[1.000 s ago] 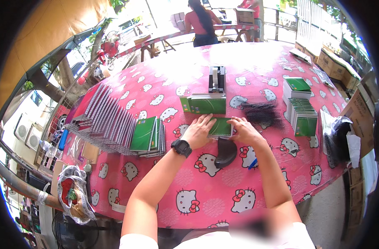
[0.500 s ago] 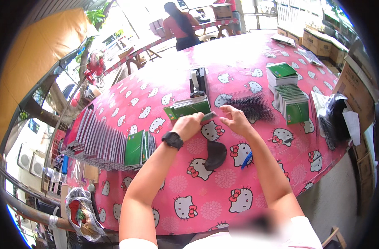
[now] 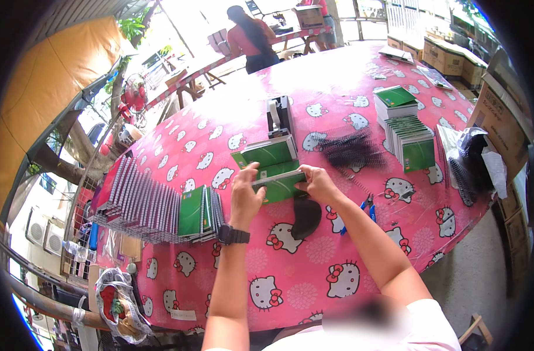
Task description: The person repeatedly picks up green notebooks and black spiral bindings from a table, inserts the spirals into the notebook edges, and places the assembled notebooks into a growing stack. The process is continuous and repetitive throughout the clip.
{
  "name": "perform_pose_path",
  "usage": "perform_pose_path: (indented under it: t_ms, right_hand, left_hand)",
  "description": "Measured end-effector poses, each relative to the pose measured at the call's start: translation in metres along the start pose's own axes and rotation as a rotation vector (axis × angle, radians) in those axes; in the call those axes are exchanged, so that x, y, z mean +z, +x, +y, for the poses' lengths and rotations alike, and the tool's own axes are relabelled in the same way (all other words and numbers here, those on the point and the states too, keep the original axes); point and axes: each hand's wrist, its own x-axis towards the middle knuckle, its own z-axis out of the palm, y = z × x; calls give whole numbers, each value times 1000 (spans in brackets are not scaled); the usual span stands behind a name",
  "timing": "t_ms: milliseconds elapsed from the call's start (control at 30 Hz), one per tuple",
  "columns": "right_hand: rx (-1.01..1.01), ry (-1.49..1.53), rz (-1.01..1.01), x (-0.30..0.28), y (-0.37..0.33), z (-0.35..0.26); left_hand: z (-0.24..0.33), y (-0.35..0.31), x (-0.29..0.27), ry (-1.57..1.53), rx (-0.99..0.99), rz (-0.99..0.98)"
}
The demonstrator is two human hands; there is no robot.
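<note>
A green notebook (image 3: 284,192) is held up in front of me above the table, tilted, with a second green surface showing behind its upper edge. My right hand (image 3: 320,186) pinches its right end. My left hand (image 3: 247,196) is at its left end, thumb in front and fingers curled behind. Just beyond lie several green notebooks (image 3: 267,153) in a small pile, against a black and grey device (image 3: 279,120). Under the held notebook sits a curved black object (image 3: 306,217). Blue-handled pliers (image 3: 370,207) lie beside my right forearm.
Loose black spiral coils (image 3: 351,147) lie right of the device. A notebook stack (image 3: 417,153) stands farther right. To the left runs a long row of spiral-bound notebooks (image 3: 141,202). A pink patterned cloth (image 3: 302,295) covers the table. Cardboard boxes (image 3: 498,111) flank the right; people work beyond.
My right hand has gone from open and apart to pinching the notebook's end. The notebook has turned to show its green face, and my left hand has shifted left and nearer me.
</note>
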Motion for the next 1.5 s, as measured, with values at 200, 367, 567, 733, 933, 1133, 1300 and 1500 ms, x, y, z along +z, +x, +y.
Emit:
perform_pose_path:
  t_ms: [200,367,567,733,933,1133,1300,1500]
  right_hand:
    - [-8,440,108,22,4,3]
    - [16,418,200,24,0,-1]
    - [-37,239,188,29,-1,-4]
    - [-84,215,212,23,-2,6]
    - [-88,157,255,38,-3,-8]
    - [81,-849,247,-39,0,-27]
    - [465,-1108,229,-62,-5,0]
    - [227,-1169,299,-62,-4,1]
  left_hand:
    - [-35,-33,67,-792,-251,161]
    - [2,-37,48,-663,-233,223]
    - [31,-39,26,333,-24,201]
    - [51,-37,23,445,-98,149]
    - [28,-40,32,291,51,28]
    - [26,-40,5,339,-18,-142]
    - [29,-44,20,331,50,-36]
    - [38,-43,22,243,71,41]
